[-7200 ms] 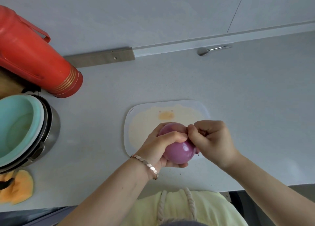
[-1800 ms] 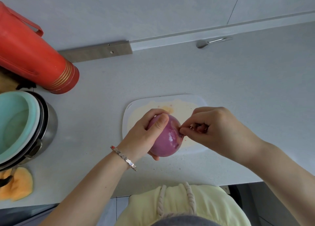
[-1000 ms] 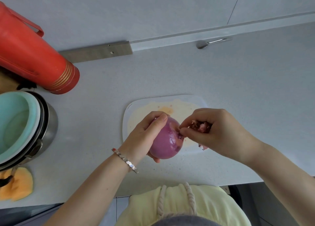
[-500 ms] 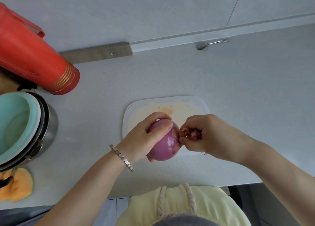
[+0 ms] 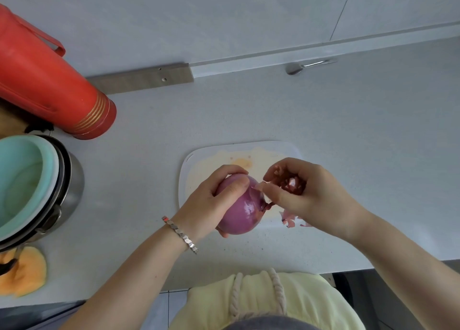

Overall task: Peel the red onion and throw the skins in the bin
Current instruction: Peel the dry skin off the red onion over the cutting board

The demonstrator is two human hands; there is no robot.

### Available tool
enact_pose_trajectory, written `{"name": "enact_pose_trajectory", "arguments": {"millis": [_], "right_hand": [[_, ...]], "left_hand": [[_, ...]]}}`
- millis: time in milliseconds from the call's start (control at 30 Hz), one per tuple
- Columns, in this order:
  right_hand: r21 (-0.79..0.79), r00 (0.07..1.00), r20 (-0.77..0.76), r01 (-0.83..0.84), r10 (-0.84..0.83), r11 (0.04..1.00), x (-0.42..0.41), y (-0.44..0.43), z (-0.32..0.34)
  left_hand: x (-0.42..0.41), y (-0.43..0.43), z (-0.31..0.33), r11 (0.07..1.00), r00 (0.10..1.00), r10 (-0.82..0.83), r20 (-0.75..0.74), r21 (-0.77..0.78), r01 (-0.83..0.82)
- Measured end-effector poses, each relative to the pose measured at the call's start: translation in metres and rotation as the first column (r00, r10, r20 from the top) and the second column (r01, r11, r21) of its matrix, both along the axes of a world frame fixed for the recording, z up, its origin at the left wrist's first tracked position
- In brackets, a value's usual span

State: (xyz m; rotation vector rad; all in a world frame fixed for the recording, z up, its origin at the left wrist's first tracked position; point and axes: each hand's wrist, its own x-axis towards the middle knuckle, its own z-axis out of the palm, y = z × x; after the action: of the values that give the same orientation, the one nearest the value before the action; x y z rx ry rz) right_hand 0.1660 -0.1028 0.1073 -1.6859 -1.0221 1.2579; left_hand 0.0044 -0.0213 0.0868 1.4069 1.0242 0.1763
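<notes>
Pale grey speckled countertop [image 5: 311, 120] against a white wall; we list what stands on it.

Item 1: white cutting board [image 5: 199, 155], stained yellow in the middle, lying near the counter's front edge.

Item 2: red onion [image 5: 245, 210], held just above the board's near edge. Our left hand [image 5: 206, 205] wraps it from the left, thumb and forefinger curled over the top, the rest cupping it underneath. The surface we can see is glossy purple; we judge most of the dry skin is already off.

Item 3: right hand [image 5: 313, 200], touching the onion's right end. Thumb and forefinger pinch a thin pale strip of skin [image 5: 260, 186] that lifts off the bulb; the other fingers are curled over a wad of collected skins [image 5: 290, 184] in the palm.

Item 4: loose skin scraps [image 5: 290, 217] on the board, beneath the right wrist.

Relation of note: the onion's long axis lies left to right, with its dark stem end pointing at the right hand, so we judge the pull should run rightward, away from the left hand's grip.

Not in view: the bin. Skins are in the palm and on the board, so disposal is not yet done.

Also present: red thermos [image 5: 49, 85], far left; stacked bowls [image 5: 29, 185], left edge.
</notes>
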Motion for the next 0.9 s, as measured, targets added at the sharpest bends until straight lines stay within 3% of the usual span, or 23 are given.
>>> {"name": "enact_pose_trajectory", "arguments": {"millis": [233,400,500,600,733,900], "right_hand": [[0.018,0.999,-0.009,-0.040,0.040,0.999,-0.005,0.004,-0.005],[0.082,0.972,-0.178,0.167,-0.151,0.982,-0.006,0.007,-0.017],[0.052,0.885,-0.369,0.325,-0.285,0.944,-0.008,0.008,-0.023],[-0.109,0.749,-0.529,0.405,-0.398,0.908,-0.005,0.010,-0.023],[-0.174,0.736,-0.534,0.386,-0.416,0.906,0.000,0.012,-0.019],[-0.149,0.772,-0.485,0.391,-0.411,0.908,0.009,0.011,-0.012]], "left_hand": [[0.000,0.000,-0.005,1.000,0.999,-0.004,0.038,-0.013,0.004],[-0.001,-0.001,-0.016,0.986,0.979,0.118,0.166,-0.141,-0.095],[0.000,-0.001,-0.021,0.966,0.944,0.182,0.274,-0.228,-0.120],[0.002,-0.001,-0.024,0.947,0.893,0.231,0.387,-0.301,-0.114],[0.004,0.003,-0.025,0.947,0.865,0.187,0.465,-0.319,-0.033],[0.000,0.003,-0.032,0.900,0.829,0.305,0.469,-0.426,-0.090]]}}
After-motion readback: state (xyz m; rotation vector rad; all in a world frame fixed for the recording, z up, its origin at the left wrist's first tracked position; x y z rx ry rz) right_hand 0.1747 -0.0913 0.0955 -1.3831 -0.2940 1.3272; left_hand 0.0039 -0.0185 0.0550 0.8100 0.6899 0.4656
